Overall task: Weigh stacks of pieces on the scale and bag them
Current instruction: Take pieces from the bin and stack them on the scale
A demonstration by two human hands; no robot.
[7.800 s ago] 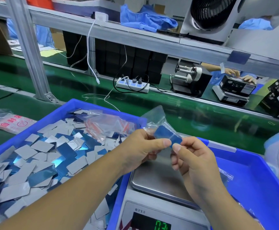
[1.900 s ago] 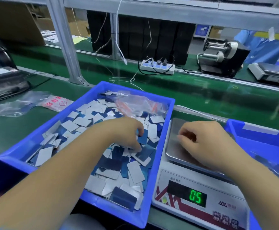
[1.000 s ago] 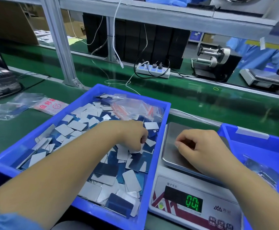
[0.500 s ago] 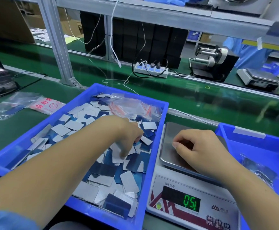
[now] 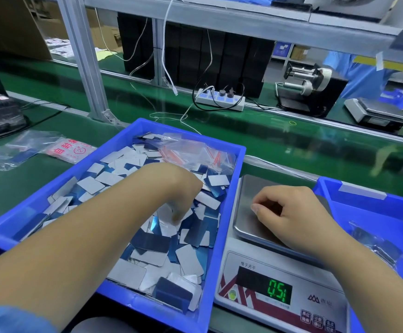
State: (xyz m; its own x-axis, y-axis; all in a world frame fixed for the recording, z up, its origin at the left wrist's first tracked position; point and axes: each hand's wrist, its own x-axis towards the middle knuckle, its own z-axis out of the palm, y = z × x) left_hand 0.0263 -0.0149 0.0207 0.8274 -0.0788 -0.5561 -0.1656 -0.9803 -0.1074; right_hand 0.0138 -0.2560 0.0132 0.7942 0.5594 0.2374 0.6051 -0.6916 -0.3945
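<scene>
A blue bin (image 5: pixel 188 131) holds several loose blue and silver pieces (image 5: pixel 104 179) and a bundle of clear zip bags (image 5: pixel 195 152). My left hand (image 5: pixel 181 195) reaches down into the pieces; its fingertips are blurred among them. To the right stands the scale, with a steel pan (image 5: pixel 246 195) and a display (image 5: pixel 279 290) that reads 0.5. My right hand (image 5: pixel 289 212) rests on the pan with fingers curled round something dark, a stack of pieces that is mostly hidden.
A second blue bin (image 5: pixel 363 207) at the right holds filled bags (image 5: pixel 375 246). More bag packs (image 5: pixel 68 150) lie on the green belt to the left. Behind stand an aluminium post (image 5: pixel 85 68), a power strip (image 5: pixel 219 102) and another scale (image 5: pixel 378 114).
My left hand has dipped lower into the pieces, fingers pointing down. The right hand stays on the pan. The display went from 0.0 back to 0.5.
</scene>
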